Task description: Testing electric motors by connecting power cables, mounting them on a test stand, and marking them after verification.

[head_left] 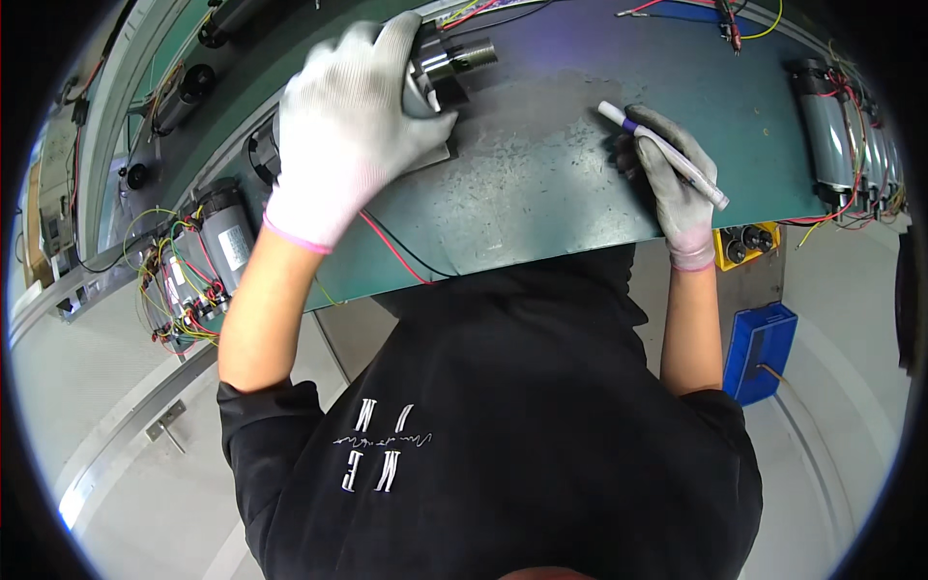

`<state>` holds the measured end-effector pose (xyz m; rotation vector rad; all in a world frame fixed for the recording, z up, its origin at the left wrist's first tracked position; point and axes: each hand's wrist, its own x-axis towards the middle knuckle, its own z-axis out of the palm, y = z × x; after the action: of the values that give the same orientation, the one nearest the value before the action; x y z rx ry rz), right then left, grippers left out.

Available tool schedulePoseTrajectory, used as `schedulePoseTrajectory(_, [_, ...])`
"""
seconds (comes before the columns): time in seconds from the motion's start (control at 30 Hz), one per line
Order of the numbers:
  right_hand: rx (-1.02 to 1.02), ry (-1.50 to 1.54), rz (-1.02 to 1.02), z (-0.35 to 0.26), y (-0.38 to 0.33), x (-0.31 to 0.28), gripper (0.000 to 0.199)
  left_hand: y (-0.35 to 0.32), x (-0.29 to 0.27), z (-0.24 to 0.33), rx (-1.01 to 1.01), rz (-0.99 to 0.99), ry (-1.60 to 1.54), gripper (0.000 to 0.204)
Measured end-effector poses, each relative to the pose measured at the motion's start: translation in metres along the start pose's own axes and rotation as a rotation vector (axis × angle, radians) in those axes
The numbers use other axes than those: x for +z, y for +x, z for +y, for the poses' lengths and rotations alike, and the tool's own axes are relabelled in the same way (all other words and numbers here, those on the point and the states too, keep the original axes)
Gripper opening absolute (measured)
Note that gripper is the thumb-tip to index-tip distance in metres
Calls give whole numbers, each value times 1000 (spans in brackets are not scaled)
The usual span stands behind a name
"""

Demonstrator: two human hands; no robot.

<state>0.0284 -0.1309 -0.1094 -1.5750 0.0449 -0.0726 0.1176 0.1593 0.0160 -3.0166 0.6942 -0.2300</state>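
My left hand (pixel 348 116), in a white knit glove, reaches over the far left part of the bench and is closed round a motor (pixel 447 64). The motor's black and silver end and ridged metal shaft stick out to the right; the hand hides the rest of it. My right hand (pixel 684 184), in a glove with dirty grey fingertips, holds a white marker pen (pixel 669 155) with a purple band. The pen slants from upper left to lower right, above the bench and apart from the motor.
The green bench top (pixel 541 184) is scuffed. Wired motors stand at the left (pixel 224 237) and right (pixel 824 135). Red and black wires (pixel 394 246) run over the near edge. Test leads (pixel 730 24) lie at the back. A blue bin (pixel 764 353) and yellow box (pixel 746 242) sit below right.
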Motion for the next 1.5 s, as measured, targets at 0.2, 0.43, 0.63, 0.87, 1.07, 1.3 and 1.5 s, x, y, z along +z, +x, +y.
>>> schedulePoseTrajectory(0.2, [-17, -98, 73, 1, -5, 1, 35, 16, -40, -20, -49, -319, -297, 69])
schedulePoseTrajectory(0.43, [-11, -31, 96, 12, -4, 13, 42, -72, 64, -192, -264, 391, -2133, 86])
schedulePoseTrajectory(0.63, [23, -1, 159, 17, -10, 4, 44, -81, 76, -195, -70, 361, -2640, 101])
schedulePoseTrajectory(0.87, [-79, -292, 242, 24, -5, 13, 33, 3, 51, -233, -641, 135, -2306, 83])
schedulePoseTrajectory(1.07, [-115, -466, 189, 9, 2, 22, 22, 172, 119, -332, 278, 417, 123, 39])
schedulePoseTrajectory(1.3, [-118, -469, 109, 19, 3, 5, 28, 302, 166, -343, 148, 352, -84, 45])
schedulePoseTrajectory(1.5, [-321, -688, 107, 5, 18, 27, 30, 283, 146, -394, -218, 232, -488, 51])
